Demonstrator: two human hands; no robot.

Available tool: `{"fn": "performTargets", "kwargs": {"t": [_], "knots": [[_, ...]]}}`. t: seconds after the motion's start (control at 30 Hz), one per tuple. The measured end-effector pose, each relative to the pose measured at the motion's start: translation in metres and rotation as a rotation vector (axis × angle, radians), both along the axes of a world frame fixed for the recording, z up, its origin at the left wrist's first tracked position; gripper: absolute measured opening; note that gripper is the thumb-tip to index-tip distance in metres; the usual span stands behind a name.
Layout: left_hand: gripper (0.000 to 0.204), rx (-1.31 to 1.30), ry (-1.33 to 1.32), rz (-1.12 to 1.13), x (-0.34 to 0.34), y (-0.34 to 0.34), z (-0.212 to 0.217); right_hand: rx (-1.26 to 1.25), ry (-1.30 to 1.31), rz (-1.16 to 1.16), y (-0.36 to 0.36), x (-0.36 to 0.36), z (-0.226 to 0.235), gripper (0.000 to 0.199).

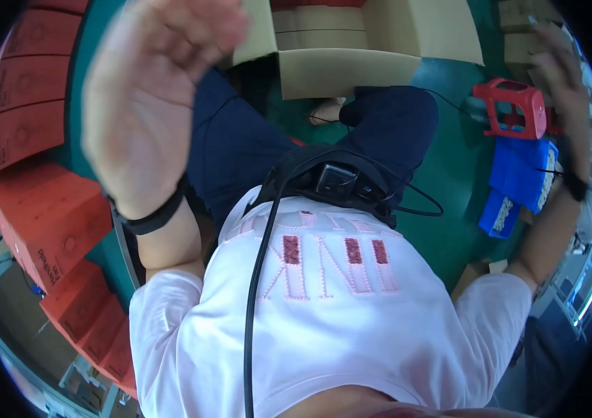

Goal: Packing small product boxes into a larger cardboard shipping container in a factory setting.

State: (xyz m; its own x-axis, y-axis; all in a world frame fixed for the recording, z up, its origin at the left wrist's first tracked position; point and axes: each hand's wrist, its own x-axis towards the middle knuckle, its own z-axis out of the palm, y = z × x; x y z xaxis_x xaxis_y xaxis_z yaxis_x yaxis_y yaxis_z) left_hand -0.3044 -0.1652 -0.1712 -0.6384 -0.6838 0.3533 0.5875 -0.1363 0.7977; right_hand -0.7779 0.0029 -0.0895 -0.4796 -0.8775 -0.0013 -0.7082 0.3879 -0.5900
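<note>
Both of my hands are raised with the palms empty. My left hand (144, 104) is large and close at the upper left, palm showing, its fingers loosely bent and partly cut off by the top edge. A black band (153, 212) circles that wrist. Over at the far right, my right hand (562, 66) is slightly blurred, with its fingers stretched upward, and another dark band (574, 187) sits on its wrist. Neither hand visibly touches anything. An open cardboard box (352, 73) stands in front of my knees, with a little red inside.
Red-orange boxes (49, 216) are lined up along my left. On the right are a red plastic stool (512, 111) and blue bins (519, 171) holding small pale pieces. A black cable (251, 327) runs down my shirt to a device (338, 180) at my waist. The floor (442, 216) is green.
</note>
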Motion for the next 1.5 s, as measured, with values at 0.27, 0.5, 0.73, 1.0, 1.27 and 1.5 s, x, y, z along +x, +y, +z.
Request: {"fn": "performTargets", "kwargs": {"t": [0.27, 0.5, 0.73, 1.0, 1.27, 1.5], "knots": [[0.047, 0.531, -0.139, -0.083, -0.006, 0.015, -0.032, 0.36, 0.001, -0.712, 0.289, -0.13, -0.128, 0.077], [0.045, 0.352, 0.033, 0.216, 0.024, 0.009, 0.01, -0.43, -0.374, -0.225, 0.123, -0.006, 0.065, 0.061], [0.041, 0.101, -0.036, 0.445, 0.05, 0.06, 0.062, -0.127, -1.087, 0.715, -0.036, 0.179, 0.093, 0.091], [0.076, 0.127, -0.186, 0.928, 0.065, 0.077, 0.039, 0.057, -1.298, 1.028, -0.184, 0.288, 0.093, 0.067], [0.091, 0.078, -0.497, 1.971, 0.091, -0.077, -0.017, -0.11, -1.044, 0.585, -0.413, 0.347, 0.026, 0.09], [0.074, 0.131, -0.34, 2.154, 0.097, -0.109, -0.048, -0.375, -0.892, 0.674, -0.566, 0.39, -0.038, 0.119]]}}
